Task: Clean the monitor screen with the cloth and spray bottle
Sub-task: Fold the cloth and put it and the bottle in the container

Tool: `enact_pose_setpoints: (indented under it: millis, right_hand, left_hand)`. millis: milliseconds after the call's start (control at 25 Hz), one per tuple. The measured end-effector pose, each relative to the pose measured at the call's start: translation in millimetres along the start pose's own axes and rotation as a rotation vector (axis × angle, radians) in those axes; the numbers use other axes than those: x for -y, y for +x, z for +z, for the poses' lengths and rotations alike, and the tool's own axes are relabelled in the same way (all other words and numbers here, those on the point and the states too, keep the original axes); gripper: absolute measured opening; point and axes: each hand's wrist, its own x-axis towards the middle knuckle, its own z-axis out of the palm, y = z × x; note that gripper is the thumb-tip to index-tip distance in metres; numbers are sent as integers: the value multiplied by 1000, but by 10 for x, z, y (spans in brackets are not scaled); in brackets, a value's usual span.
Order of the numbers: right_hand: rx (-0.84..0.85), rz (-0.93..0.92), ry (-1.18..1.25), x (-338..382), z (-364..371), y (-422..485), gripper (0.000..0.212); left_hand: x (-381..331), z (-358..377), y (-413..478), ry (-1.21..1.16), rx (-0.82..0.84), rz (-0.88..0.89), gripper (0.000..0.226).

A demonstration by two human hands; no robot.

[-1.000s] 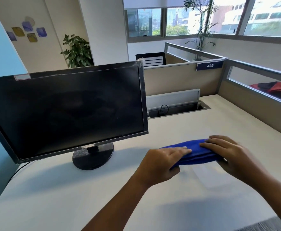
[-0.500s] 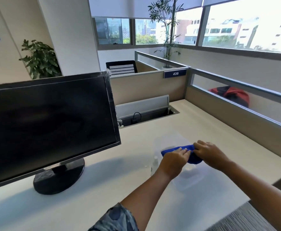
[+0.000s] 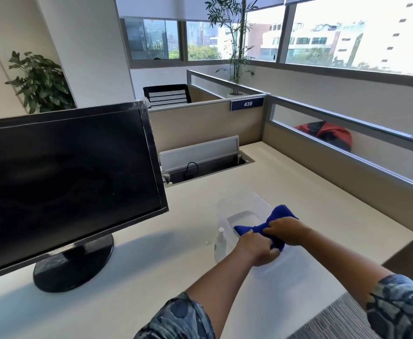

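A blue cloth (image 3: 277,217) is bunched between both hands, over a clear plastic tray (image 3: 239,204) on the desk. My left hand (image 3: 257,248) grips its near end and my right hand (image 3: 286,228) grips its middle, so the far end sticks up. A small clear spray bottle (image 3: 220,243) stands just left of my left hand, by the tray's left wall. The black monitor (image 3: 63,182) stands on its round base (image 3: 73,263) at the left, its dark screen facing me.
The pale desk (image 3: 310,192) is bounded by beige partitions at the back and right. An open cable trough (image 3: 208,167) with a raised lid lies behind the tray. The desk's right front edge is near my right arm, with grey carpet (image 3: 335,316) below.
The view has swung right and pulled back, so the monitor sits further left. The cloth, flat under both hands a second ago, is now bunched and gripped over the tray.
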Motion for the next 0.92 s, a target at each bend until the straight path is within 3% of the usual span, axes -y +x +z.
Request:
enact_pose_setpoints:
  millis: [200,320,360,440,600,720,800,920]
  right_hand:
    - [143,203,321,38,-37,202,9]
    - [176,406,851,132,122,302,15]
    - [192,394,874,134,125,323,14]
    - [235,298,654,116,61,322,12]
    - [169,349,554,162,-169,234,16]
    - [-177,457,624,145,-423,43,29]
    - [-428,568,804,201,-656,-74,29]
    - [-902,470,907,473,-1096,-147,21]
  left_hand:
    - [-47,150,-37,202,57,-74,61]
    - [-21,191,-114,170,-15,-63,66]
    - [-1,195,-138,185,-52,-37,66]
    - [50,202,-189,213,-148,44,60]
    - [246,213,-459,52,-441,246,50]
    - [652,233,-807,-11,-743,211,46]
    - [1039,307,-1081,-53,-904,35,42]
    - [1527,556,-1455,-103,-934,-282,39]
